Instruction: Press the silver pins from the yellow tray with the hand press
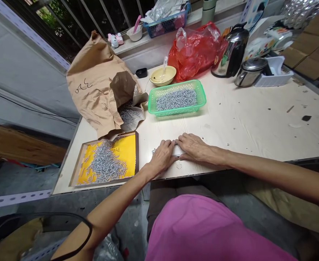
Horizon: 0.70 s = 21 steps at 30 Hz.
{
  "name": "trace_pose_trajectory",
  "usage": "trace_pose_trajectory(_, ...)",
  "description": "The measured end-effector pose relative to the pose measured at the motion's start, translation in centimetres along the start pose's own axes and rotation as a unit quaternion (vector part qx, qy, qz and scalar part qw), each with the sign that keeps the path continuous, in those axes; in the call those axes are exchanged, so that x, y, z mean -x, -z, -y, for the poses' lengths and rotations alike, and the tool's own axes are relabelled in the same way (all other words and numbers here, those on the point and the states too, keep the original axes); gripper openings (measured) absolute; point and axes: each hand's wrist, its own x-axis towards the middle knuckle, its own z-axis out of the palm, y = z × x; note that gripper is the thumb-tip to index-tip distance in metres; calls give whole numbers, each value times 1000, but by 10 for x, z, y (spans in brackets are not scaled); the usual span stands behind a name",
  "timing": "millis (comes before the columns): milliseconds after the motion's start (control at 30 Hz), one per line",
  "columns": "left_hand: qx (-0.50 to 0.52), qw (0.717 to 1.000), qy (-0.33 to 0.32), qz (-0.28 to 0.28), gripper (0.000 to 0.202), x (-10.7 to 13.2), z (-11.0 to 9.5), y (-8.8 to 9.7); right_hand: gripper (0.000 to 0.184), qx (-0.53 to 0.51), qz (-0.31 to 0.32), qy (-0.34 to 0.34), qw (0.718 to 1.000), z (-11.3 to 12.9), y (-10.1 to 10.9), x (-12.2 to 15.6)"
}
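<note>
My left hand (162, 155) and my right hand (194, 146) rest near the table's front edge, thumbs towards me. Between them lies a small flat, light grey piece (177, 150), with both hands closed on its sides. One end of it pokes out left of my left hand; my fingers cover much of the rest, so its exact kind is unclear. To the left, a shallow tray (137, 156) with a yellow bottom bears a heap of small shiny metal pins (105, 163). Beyond my hands stands a green plastic basket (177, 111) holding more such metal pieces.
A brown paper bag (94, 90) lies open, metal pins spilling at its mouth. Along the back are a yellow bowl (168, 74), a red plastic bag (194, 50), a steel kettle (231, 50), a lidded metal pot (250, 72) and a white plastic tray (275, 79).
</note>
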Motion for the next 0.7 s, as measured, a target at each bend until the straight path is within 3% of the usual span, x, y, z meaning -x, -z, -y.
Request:
trace_pose_trajectory(267, 20, 999, 46, -8, 25, -23, 23, 6, 18, -19, -5, 17, 1000, -17, -9, -36)
trace_pose_trajectory(533, 43, 998, 44, -23, 39, -33, 28, 3, 28, -40, 19, 32, 998, -31, -11, -47)
trace_pose_trajectory(700, 36, 997, 44, -52, 27, -16, 25, -4, 38, -44, -42, 43, 997, -35, -13, -35)
